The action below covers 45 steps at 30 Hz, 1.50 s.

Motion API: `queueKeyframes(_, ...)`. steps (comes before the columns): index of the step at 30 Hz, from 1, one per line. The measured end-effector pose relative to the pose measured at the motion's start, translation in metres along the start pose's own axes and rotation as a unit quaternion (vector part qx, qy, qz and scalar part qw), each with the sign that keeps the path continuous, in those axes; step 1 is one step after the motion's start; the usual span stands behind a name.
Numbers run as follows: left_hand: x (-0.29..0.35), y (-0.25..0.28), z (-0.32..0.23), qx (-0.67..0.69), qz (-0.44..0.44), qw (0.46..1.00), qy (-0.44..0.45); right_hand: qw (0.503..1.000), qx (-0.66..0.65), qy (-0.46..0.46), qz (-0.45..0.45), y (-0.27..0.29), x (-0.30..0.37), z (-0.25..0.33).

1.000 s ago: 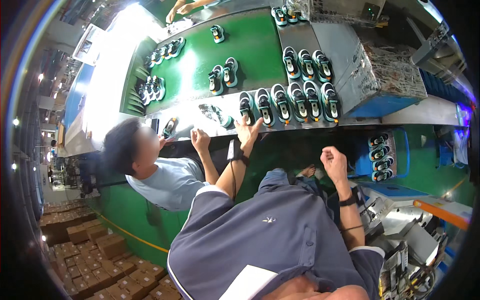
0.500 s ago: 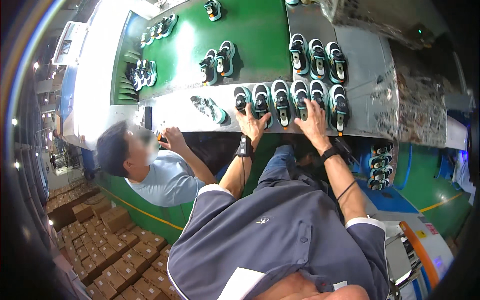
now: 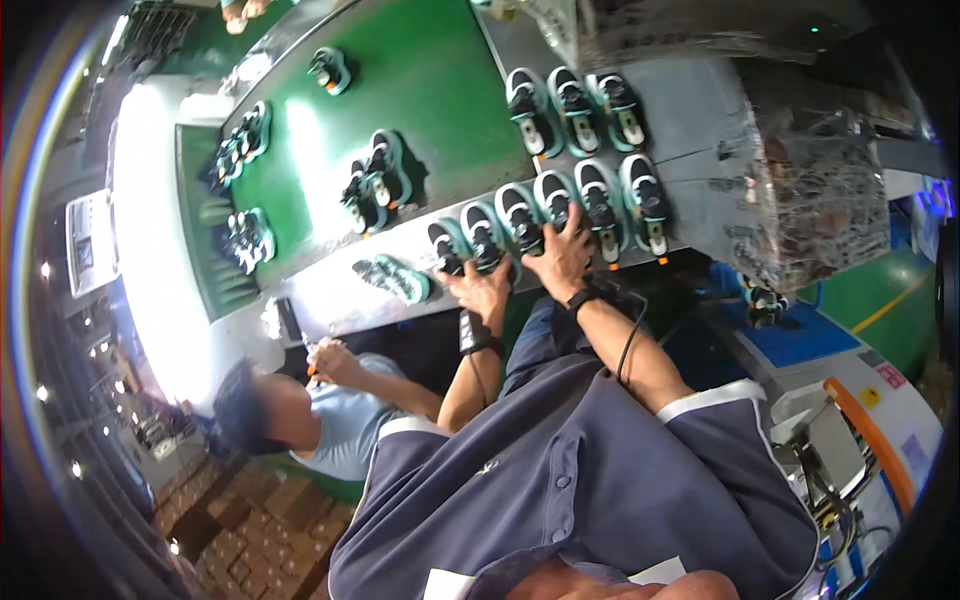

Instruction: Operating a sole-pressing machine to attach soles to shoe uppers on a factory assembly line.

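Observation:
Several black-and-white sneakers with pale teal soles, one of them this sneaker [image 3: 518, 215], stand side by side along the near ledge [image 3: 330, 305], heels toward me. My left hand [image 3: 482, 290] grips the heel ends of the two leftmost sneakers, thumb and fingers spread across them. Beside it, my right hand [image 3: 562, 260] spans the heels of the middle two, its thumb at the left one and its fingers reaching onto the right one. Parts of the heels are hidden by my fingers. Two sneakers farther right, including the end sneaker [image 3: 645, 190], are untouched.
Three sneakers [image 3: 570, 105] stand behind the row. More shoes [image 3: 385, 170] sit on the green surface [image 3: 440, 90]. A pair of patterned soles [image 3: 395, 278] lies left of my hands. A co-worker [image 3: 350, 420] sits at my left. A plastic-wrapped stack [image 3: 810, 190] stands at right.
My view has turned and shifted, so the row slants lower at left. My right hand has moved left along the row to the middle sneakers; my left hand stays at the leftmost two.

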<state>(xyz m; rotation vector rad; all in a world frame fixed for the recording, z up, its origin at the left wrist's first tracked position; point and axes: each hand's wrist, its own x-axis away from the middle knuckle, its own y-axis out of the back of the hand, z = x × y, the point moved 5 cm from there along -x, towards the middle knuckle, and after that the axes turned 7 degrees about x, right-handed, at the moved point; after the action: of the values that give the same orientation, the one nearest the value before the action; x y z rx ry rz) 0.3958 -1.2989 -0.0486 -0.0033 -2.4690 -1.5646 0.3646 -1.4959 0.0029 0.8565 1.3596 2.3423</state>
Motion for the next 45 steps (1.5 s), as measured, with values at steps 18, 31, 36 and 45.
queueKeyframes(18,-0.069,0.075,0.021,0.324,-0.009,0.940,0.105,0.971,-0.196,0.140,-0.004,0.005,-0.045,0.027)
queueKeyframes(31,-0.235,0.046,-0.041,0.049,-0.059,0.986,-0.150,0.994,-0.097,-0.013,-0.040,-0.007,-0.171,0.114)
queueKeyframes(36,-0.216,0.044,-0.025,0.099,-0.023,0.995,0.011,0.996,-0.035,-0.021,-0.075,-0.028,-0.151,0.121)
queueKeyframes(45,-0.231,0.011,-0.018,-0.199,-0.065,0.910,-0.357,0.977,-0.058,0.185,-0.090,-0.001,-0.123,0.127)
